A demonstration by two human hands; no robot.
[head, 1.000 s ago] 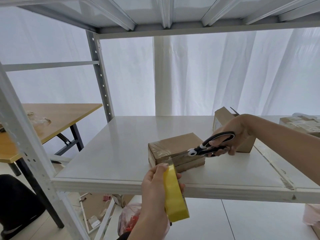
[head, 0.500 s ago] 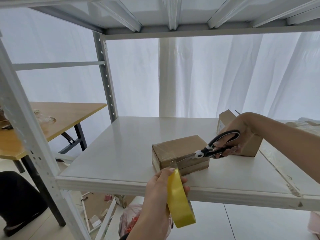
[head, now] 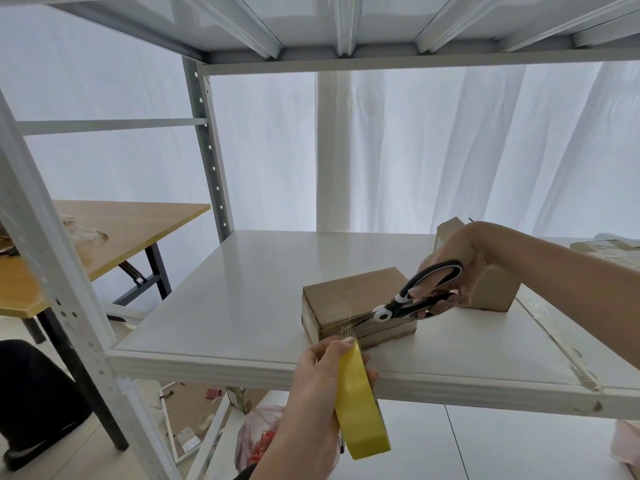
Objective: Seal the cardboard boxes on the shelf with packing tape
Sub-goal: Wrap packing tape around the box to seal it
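A small brown cardboard box (head: 349, 296) lies on the white shelf board (head: 242, 306), its top glossy with clear tape. My left hand (head: 318, 386) grips a yellow roll of packing tape (head: 360, 410) just in front of the shelf edge, with a strip of tape stretched from the roll up to the box's front. My right hand (head: 460, 265) holds black-and-white scissors (head: 412, 299); their blades point left and reach the stretched tape at the box's front corner.
A second cardboard box (head: 491, 292) stands behind my right hand, and another taped box (head: 609, 249) sits at the far right. A grey shelf upright (head: 207, 150) rises at back left. A wooden table (head: 104, 230) is left of the shelf. Clutter lies on the floor below.
The scissors have slid down and left along the box toward the tape strip. My left hand keeps the roll by the shelf edge. The view has shifted slightly.
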